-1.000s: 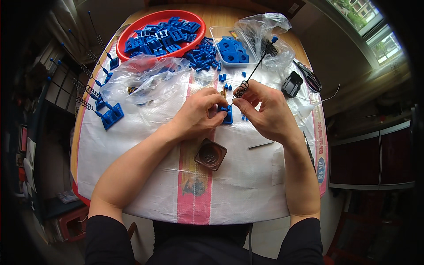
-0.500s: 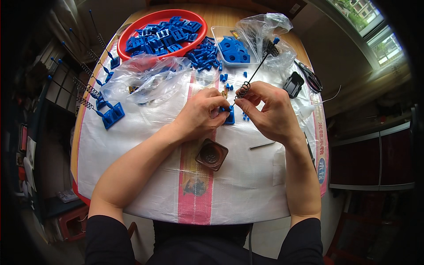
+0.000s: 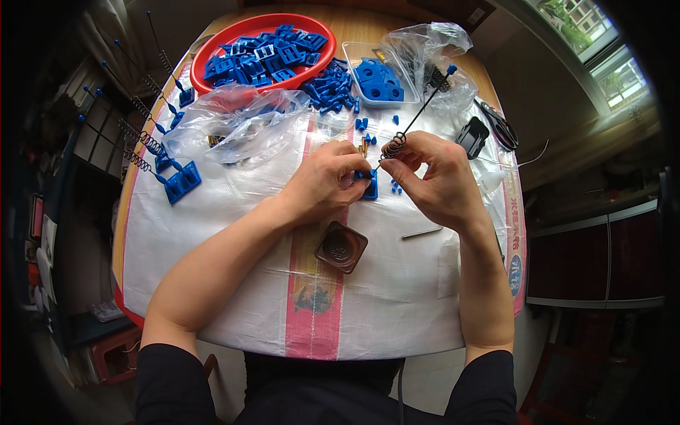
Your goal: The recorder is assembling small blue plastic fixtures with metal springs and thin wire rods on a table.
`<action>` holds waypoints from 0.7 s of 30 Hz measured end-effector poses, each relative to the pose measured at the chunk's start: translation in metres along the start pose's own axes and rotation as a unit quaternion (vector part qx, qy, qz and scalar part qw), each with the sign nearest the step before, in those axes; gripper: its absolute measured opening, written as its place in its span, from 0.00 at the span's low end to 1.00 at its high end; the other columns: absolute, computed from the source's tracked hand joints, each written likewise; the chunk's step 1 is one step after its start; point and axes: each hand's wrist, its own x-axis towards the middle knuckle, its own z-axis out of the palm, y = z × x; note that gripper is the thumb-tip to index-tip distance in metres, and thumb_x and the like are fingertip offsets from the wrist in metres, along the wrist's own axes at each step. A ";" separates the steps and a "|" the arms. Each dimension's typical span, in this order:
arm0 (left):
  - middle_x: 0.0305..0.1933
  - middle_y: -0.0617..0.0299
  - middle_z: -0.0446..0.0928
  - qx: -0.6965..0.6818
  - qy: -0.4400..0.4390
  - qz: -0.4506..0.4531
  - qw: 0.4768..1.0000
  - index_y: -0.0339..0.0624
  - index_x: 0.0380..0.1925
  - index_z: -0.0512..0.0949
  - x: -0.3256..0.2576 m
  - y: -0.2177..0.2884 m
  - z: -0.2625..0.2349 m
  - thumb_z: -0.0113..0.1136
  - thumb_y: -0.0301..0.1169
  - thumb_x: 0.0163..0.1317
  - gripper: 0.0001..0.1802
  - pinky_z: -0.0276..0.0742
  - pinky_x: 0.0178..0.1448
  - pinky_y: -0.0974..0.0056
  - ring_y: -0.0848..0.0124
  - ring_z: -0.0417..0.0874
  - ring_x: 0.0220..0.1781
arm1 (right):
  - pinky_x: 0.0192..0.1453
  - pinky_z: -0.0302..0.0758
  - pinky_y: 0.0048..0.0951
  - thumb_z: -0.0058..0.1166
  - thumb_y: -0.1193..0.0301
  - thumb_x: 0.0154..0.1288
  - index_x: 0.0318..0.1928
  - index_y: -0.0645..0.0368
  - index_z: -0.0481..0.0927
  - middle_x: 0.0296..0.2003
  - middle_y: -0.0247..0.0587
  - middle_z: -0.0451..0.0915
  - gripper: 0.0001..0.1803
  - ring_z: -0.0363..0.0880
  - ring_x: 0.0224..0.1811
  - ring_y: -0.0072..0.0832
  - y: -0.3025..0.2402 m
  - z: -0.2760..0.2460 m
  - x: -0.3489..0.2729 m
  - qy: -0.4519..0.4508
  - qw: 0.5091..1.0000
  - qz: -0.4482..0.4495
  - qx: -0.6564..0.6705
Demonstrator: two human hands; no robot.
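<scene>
My right hand (image 3: pixel 435 173) pinches a black coiled spring rod (image 3: pixel 423 112) at its coil. The rod slants up to the right and ends in a blue tip. Its lower end reaches a blue plastic base (image 3: pixel 370 188), which my left hand (image 3: pixel 327 177) grips with closed fingers. Those fingers hide part of the base and the joint with the rod. Just beyond lie brass-coloured pins (image 3: pixel 364 146) and several small blue caps (image 3: pixel 362 125). Tiny blue pieces (image 3: pixel 397 187) are scattered between the hands. A square brown dish (image 3: pixel 341 248) sits nearer to me.
A red basin (image 3: pixel 327 57) of blue parts, a pile of blue pieces (image 3: pixel 329 86) and a clear tub (image 3: pixel 409 99) stand at the back. Plastic bags (image 3: pixel 234 124) flank them. Assembled spring pieces (image 3: pixel 183 183) line the left edge; scissors (image 3: pixel 499 126) lie right, a metal rod (image 3: pixel 421 233) nearer.
The spring rod's blue tip has swung slightly right and down. Both hands keep their grip in nearly the same place, and the whole view has shifted a little.
</scene>
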 end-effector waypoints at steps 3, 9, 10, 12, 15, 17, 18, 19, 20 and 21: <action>0.33 0.55 0.78 0.004 -0.006 -0.009 1.000 0.42 0.33 0.82 -0.001 0.001 -0.001 0.67 0.28 0.53 0.08 0.75 0.44 0.56 0.58 0.79 0.38 | 0.33 0.76 0.33 0.63 0.74 0.59 0.32 0.65 0.79 0.27 0.45 0.80 0.07 0.80 0.28 0.35 0.001 0.002 0.000 0.004 1.000 0.000 0.004; 0.36 0.54 0.79 0.004 0.004 0.016 1.000 0.41 0.33 0.82 0.000 -0.001 -0.001 0.66 0.27 0.53 0.07 0.76 0.49 0.55 0.56 0.79 0.43 | 0.34 0.76 0.32 0.63 0.74 0.59 0.33 0.66 0.80 0.27 0.45 0.81 0.07 0.81 0.28 0.35 0.002 0.003 0.000 0.007 1.000 -0.011 -0.003; 0.37 0.54 0.79 0.008 0.000 0.015 1.000 0.40 0.33 0.82 0.000 -0.001 -0.001 0.66 0.27 0.53 0.07 0.76 0.49 0.55 0.56 0.79 0.43 | 0.34 0.76 0.33 0.63 0.73 0.60 0.33 0.66 0.80 0.28 0.45 0.81 0.07 0.81 0.27 0.35 0.003 0.004 0.000 0.010 1.000 -0.011 0.006; 0.37 0.54 0.80 0.015 -0.010 0.014 1.000 0.40 0.33 0.82 0.001 -0.001 -0.002 0.65 0.27 0.52 0.07 0.76 0.50 0.55 0.56 0.79 0.44 | 0.34 0.76 0.33 0.62 0.73 0.60 0.33 0.66 0.80 0.28 0.46 0.81 0.08 0.81 0.27 0.35 0.004 0.006 0.000 0.018 1.000 -0.011 0.022; 0.37 0.54 0.80 0.010 -0.001 0.019 1.000 0.40 0.32 0.82 0.001 -0.001 -0.001 0.65 0.27 0.52 0.07 0.76 0.50 0.55 0.56 0.79 0.44 | 0.34 0.76 0.33 0.62 0.73 0.60 0.32 0.66 0.79 0.28 0.46 0.81 0.08 0.81 0.27 0.35 0.005 0.005 -0.001 -0.007 0.999 0.027 0.023; 0.36 0.55 0.80 0.012 -0.004 0.023 1.000 0.40 0.32 0.82 0.001 -0.001 -0.002 0.65 0.27 0.52 0.07 0.76 0.50 0.55 0.55 0.79 0.44 | 0.33 0.76 0.33 0.62 0.73 0.60 0.32 0.65 0.79 0.28 0.45 0.81 0.08 0.81 0.27 0.35 0.005 0.003 -0.001 -0.018 0.999 0.027 0.007; 0.36 0.55 0.80 0.014 -0.006 0.025 1.000 0.40 0.32 0.82 0.002 -0.001 -0.003 0.65 0.27 0.52 0.07 0.76 0.50 0.55 0.55 0.79 0.43 | 0.33 0.76 0.33 0.62 0.73 0.60 0.32 0.65 0.79 0.28 0.45 0.82 0.08 0.81 0.27 0.35 0.005 0.002 -0.001 -0.023 0.999 0.027 0.000; 0.36 0.55 0.80 0.016 -0.010 0.024 1.000 0.40 0.32 0.82 0.002 -0.001 -0.003 0.65 0.27 0.52 0.07 0.76 0.50 0.55 0.55 0.79 0.43 | 0.33 0.76 0.33 0.62 0.72 0.60 0.32 0.65 0.79 0.28 0.45 0.82 0.08 0.81 0.27 0.35 0.005 0.002 -0.001 -0.021 0.999 0.029 0.000; 0.36 0.55 0.79 0.017 -0.014 0.024 0.999 0.40 0.32 0.82 0.002 -0.001 -0.003 0.65 0.27 0.51 0.07 0.76 0.49 0.55 0.55 0.79 0.43 | 0.33 0.76 0.33 0.63 0.72 0.61 0.32 0.65 0.79 0.28 0.45 0.82 0.09 0.81 0.27 0.34 0.005 0.003 -0.001 -0.020 0.999 0.032 0.001; 0.36 0.55 0.79 0.019 -0.018 0.022 0.999 0.40 0.32 0.82 0.002 -0.002 -0.004 0.65 0.27 0.51 0.07 0.76 0.49 0.55 0.55 0.79 0.43 | 0.33 0.76 0.33 0.63 0.71 0.61 0.32 0.65 0.79 0.28 0.45 0.82 0.09 0.80 0.27 0.34 0.005 0.005 -0.001 -0.018 0.999 0.034 0.001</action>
